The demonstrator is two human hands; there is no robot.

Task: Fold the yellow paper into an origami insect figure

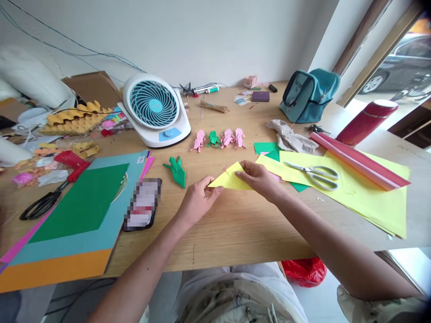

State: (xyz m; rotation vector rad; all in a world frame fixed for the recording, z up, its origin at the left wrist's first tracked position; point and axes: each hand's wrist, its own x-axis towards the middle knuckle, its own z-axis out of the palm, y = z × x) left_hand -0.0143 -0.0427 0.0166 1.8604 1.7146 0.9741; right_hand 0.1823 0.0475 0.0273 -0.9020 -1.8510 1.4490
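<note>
A folded piece of yellow paper (229,177), roughly triangular, is held between my two hands just over the table. My left hand (198,197) pinches its left corner between thumb and fingers. At its upper right side, my right hand (257,177) grips the paper with the thumb lying on its face. A green folded paper figure (177,171) lies left of my hands. Beyond them stand small origami figures in a row: a pink one (199,140), a green one (213,139) and two more pink ones (228,137).
Scissors (316,172) rest on yellow sheets (377,206) at right, beside a red roll (363,159) and a red bottle (367,122). Left are a phone (142,204), coloured sheets (84,202) and a fan (155,110). A teal bag (308,96) stands behind.
</note>
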